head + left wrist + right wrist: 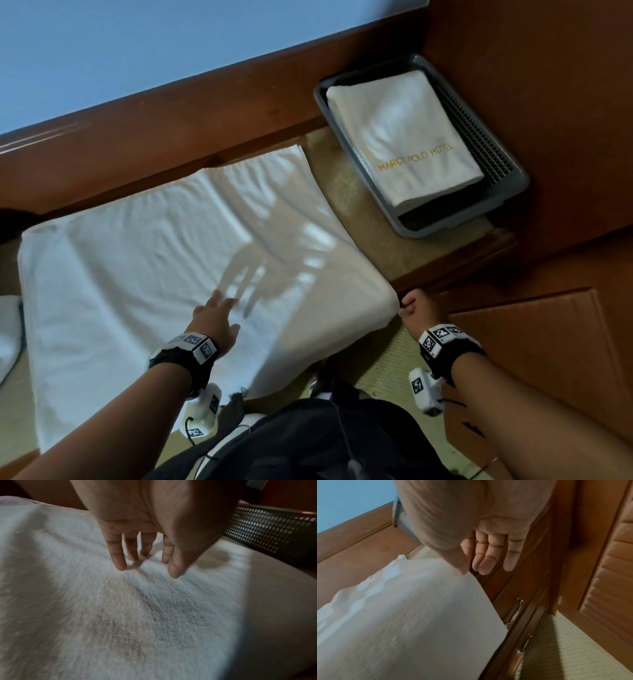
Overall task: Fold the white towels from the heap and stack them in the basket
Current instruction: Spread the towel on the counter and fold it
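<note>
In the head view, a large white towel is lying spread across the platform, its near-right corner hanging off the edge at about four o'clock. The left hand is reaching over the towel's middle with fingers straight and spread. The right hand is pinching that near-right corner, fingers curled. At one o'clock, a grey basket is holding a folded towel with gold lettering. A scrap of more white cloth is showing at nine o'clock, cut off by the frame.

In the left wrist view, the left hand is pointing down with fingers extended, their tips meeting the towel's pile; the thumb's tip is doing likewise. The basket's mesh wall is sitting at two o'clock.

In the right wrist view, the right hand is showing thumb against the towel's corner; the index finger is hidden behind it, and the other fingers are hanging loosely curved, touching nothing.
</note>
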Available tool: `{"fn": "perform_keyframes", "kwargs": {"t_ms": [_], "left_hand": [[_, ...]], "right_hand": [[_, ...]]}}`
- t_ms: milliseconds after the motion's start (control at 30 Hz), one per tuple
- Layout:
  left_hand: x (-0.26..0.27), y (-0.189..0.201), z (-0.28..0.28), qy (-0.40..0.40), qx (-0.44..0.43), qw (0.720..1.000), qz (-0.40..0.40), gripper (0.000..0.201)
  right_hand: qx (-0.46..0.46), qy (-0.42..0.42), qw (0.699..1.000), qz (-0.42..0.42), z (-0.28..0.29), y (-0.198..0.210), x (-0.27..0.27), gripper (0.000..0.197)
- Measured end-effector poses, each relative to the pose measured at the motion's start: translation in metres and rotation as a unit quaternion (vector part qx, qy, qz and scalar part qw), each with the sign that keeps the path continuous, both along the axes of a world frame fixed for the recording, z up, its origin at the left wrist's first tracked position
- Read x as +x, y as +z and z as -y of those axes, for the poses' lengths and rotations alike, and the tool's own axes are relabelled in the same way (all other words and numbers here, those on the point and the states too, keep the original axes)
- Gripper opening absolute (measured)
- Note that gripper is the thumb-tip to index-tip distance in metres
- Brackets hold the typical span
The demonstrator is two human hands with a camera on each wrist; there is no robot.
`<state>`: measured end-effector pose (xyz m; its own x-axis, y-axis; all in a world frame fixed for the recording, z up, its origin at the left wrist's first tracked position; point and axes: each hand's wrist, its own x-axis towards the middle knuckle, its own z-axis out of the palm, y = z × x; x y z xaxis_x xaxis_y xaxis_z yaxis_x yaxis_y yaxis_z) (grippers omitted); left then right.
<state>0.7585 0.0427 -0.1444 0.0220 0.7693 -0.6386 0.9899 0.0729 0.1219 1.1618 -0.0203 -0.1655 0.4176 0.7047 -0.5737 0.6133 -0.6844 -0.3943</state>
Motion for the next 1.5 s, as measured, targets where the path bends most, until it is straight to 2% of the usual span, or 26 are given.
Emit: {"fn": "perform_keyframes", "kwargs": {"t_ms": [100,233,333,433,600,767,867,933,967,1067,1100,1167,1300,1433,1500], "left_hand": [[-0.002,0.002,0.005,-0.006,0.002,1.000,0.007,0.057],[-0.011,0.004,0.011,-0.014,0.003,1.000,0.024,0.053],[-0.023,0.003,0.015,-0.019,0.011,0.999,0.032,0.053],[-0.045,-0.001,0.024,0.011,0.014,1.000,0.019,0.057],[-0.121,-0.001,0.064,0.175,0.029,0.983,-0.042,0.064],[-0.235,-0.013,0.118,0.391,-0.001,0.914,-0.105,0.078],[-0.279,-0.017,0.125,0.452,-0.015,0.884,-0.117,0.086],[-0.293,-0.022,0.121,0.490,-0.027,0.868,-0.081,0.091],[-0.298,-0.023,0.118,0.487,-0.028,0.871,-0.057,0.088],[-0.310,-0.023,0.117,0.420,-0.020,0.907,0.018,0.054],[-0.321,-0.024,0.119,0.397,-0.016,0.917,0.027,0.051],[-0.341,-0.019,0.129,0.375,-0.019,0.927,0.021,0.053],[-0.364,-0.001,0.131,0.371,-0.071,0.926,0.023,0.051],[-0.375,0.016,0.087,0.341,-0.068,0.937,0.042,0.049],[-0.381,0.017,0.055,0.324,-0.044,0.942,0.080,0.037]], "right_hand": [[0.008,0.034,0.999,-0.009,-0.002,0.006,-0.007,0.013],[0.017,0.084,0.995,0.050,-0.012,0.012,-0.022,0.015],[0.024,0.144,0.988,0.053,-0.027,0.020,-0.045,0.010],[0.043,0.209,0.975,0.057,-0.039,0.024,-0.074,0.016],[0.036,0.320,0.945,0.055,-0.056,0.029,-0.137,0.022],[-0.003,0.433,0.900,0.049,-0.065,0.033,-0.217,0.041],[-0.013,0.478,0.877,0.045,-0.065,0.035,-0.268,0.046],[-0.022,0.500,0.865,0.042,-0.066,0.036,-0.303,0.049],[-0.026,0.508,0.860,0.039,-0.067,0.037,-0.321,0.050],[-0.030,0.528,0.848,0.037,-0.070,0.037,-0.368,0.051],[-0.024,0.532,0.845,0.037,-0.072,0.036,-0.382,0.050],[-0.011,0.533,0.845,0.039,-0.076,0.036,-0.404,0.047],[0.007,0.515,0.856,0.047,-0.089,0.032,-0.439,0.050],[-0.009,0.508,0.859,0.066,-0.105,0.023,-0.464,0.061],[-0.016,0.503,0.861,0.075,-0.115,0.017,-0.474,0.065]]}}
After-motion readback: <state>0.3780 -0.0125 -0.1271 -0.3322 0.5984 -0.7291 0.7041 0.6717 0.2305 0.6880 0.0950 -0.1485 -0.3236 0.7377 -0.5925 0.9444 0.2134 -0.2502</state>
